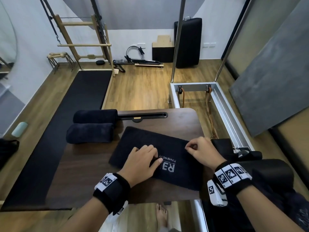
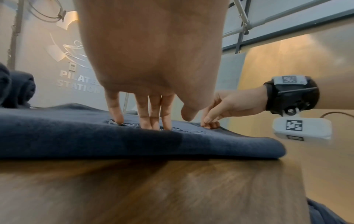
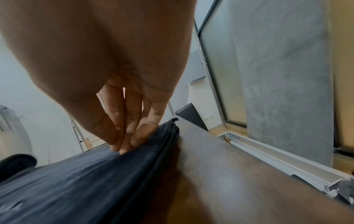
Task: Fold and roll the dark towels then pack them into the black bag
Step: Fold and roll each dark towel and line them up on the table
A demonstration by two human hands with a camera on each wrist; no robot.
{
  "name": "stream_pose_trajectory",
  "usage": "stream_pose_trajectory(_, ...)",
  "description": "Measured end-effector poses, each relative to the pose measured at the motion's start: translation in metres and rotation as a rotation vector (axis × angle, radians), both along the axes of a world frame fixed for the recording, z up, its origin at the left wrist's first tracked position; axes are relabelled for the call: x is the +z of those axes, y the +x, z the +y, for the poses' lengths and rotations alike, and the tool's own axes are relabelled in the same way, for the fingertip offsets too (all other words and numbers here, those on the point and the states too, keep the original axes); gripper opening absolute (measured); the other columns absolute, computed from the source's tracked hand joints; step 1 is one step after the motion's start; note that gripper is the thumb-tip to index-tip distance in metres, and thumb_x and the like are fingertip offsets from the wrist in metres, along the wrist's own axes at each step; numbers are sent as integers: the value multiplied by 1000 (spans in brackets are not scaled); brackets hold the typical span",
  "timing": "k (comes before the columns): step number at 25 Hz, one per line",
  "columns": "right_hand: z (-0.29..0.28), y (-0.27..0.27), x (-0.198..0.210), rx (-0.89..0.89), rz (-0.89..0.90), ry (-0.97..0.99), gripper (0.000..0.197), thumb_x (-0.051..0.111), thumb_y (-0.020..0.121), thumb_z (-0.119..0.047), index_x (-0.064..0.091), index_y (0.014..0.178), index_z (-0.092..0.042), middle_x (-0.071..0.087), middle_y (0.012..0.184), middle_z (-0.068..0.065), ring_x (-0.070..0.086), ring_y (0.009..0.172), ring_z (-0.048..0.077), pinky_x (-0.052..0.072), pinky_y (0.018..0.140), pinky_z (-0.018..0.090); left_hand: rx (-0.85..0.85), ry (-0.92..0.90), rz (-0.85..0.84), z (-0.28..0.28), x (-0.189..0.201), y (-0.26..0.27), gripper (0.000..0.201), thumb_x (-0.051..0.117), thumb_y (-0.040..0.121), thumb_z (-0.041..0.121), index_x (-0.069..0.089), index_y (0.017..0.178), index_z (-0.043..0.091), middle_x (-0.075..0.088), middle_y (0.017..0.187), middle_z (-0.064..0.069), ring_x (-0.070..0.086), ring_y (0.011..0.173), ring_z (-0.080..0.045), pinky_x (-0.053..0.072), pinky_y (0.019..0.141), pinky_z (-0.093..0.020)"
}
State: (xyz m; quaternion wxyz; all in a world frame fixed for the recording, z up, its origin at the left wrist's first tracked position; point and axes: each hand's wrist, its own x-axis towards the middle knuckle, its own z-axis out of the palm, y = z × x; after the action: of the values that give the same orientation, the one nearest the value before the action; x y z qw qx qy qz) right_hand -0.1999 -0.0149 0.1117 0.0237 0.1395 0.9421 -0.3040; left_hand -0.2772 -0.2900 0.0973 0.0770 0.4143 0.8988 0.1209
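A folded dark towel (image 1: pixel 147 143) with white lettering lies flat in the middle of the dark wooden table (image 1: pixel 83 173). My left hand (image 1: pixel 150 153) presses straight fingertips (image 2: pixel 151 121) down on the towel (image 2: pixel 76 136) near the lettering, with the thumb raised off the cloth. My right hand (image 1: pixel 190 147) pinches the layered right edge of the towel (image 3: pixel 76 181) between thumb and fingers (image 3: pixel 132 136). Two rolled dark towels (image 1: pixel 95 116) (image 1: pixel 90 133) lie side by side at the table's far left. A black fabric thing (image 1: pixel 7 151) at the left edge of the head view may be the bag.
A long black mat (image 1: pixel 66 131) runs along the floor left of the table. A metal reformer frame (image 1: pixel 225 106) and black padding (image 1: pixel 270 169) sit close on the right. A black slotted bar (image 1: pixel 143 115) lies on the table's far edge. My bare foot (image 1: pixel 161 215) stands below the near edge.
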Motion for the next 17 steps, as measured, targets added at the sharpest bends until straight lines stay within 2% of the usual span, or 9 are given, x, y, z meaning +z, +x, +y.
stream_pose_trajectory(2,-17,24,0,63,15,44,10,73,90,-19,83,88,-22,73,78,-12,63,75,4,51,76,26,29,-58,103,-5,1,2,42,32,103,65,57,108,32,55,108,17,53,103,-7,38,85,-32)
stream_pose_trajectory(4,-41,52,-2,147,32,32,9,74,88,-22,82,86,-26,71,76,-15,62,73,2,48,73,22,39,-114,158,-10,0,4,50,32,102,67,59,120,29,58,126,16,53,122,-10,41,93,-37)
stream_pose_trajectory(5,-55,65,-5,188,43,3,9,74,88,-25,81,87,-29,69,77,-16,62,76,1,49,73,21,42,-146,160,-13,0,6,53,32,102,66,58,129,29,55,141,14,47,137,-11,40,101,-39)
stream_pose_trajectory(7,-77,85,-13,249,66,-75,9,73,89,-28,80,94,-32,66,88,-19,61,87,-2,50,80,20,46,-190,114,-18,-4,13,60,35,105,62,47,152,26,37,166,11,23,158,-13,29,119,-46)
stream_pose_trajectory(9,-93,102,-21,304,115,-111,16,73,90,-26,78,104,-32,66,102,-23,59,102,-3,48,92,20,56,-200,81,-28,-9,34,66,32,108,58,28,166,25,15,176,9,4,163,-13,16,128,-51)
stream_pose_trajectory(11,-101,119,-28,330,173,-94,24,74,91,-22,75,114,-28,64,114,-20,55,114,0,44,101,21,47,-169,69,-41,-18,63,69,26,110,58,16,169,25,3,177,8,-6,163,-12,12,129,-54)
stream_pose_trajectory(14,-109,145,-35,330,219,-53,36,76,91,-25,71,127,-24,57,134,-14,47,131,2,36,112,20,31,-107,66,-63,-30,104,73,19,109,63,9,170,24,-7,177,9,-16,161,-9,8,131,-55)
stream_pose_trajectory(17,-117,161,-40,335,235,9,51,79,89,-28,64,137,-20,49,150,-6,39,143,7,30,119,24,9,-109,68,-79,-34,127,81,24,105,69,5,170,24,-11,176,10,-18,161,-10,1,129,-49)
